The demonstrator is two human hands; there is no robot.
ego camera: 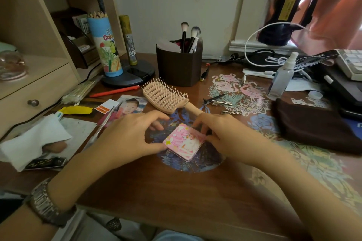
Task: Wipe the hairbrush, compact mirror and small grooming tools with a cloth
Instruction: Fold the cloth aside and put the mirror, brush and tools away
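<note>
A square pink compact mirror [184,141] lies closed on the desk's round blue print, held between both hands. My left hand [129,135] pinches its left edge with thumb and curled fingers. My right hand [221,135] grips its right and far edges. Just behind them a beige vented hairbrush [166,97] lies bristles up, handle pointing at my right hand. Several metal hair clips [221,101] lie to the brush's right. A dark brown cloth [313,131] is folded at the right. A white cloth [37,139] lies crumpled at the left.
A brown holder with makeup brushes [179,62] stands behind the hairbrush. A spray bottle [282,78], cables and a keyboard [350,64] crowd the right rear. Left are a coloured-pencil tube [105,45], lamp base, red pen [115,91], photo, papers and a drawer unit [33,84].
</note>
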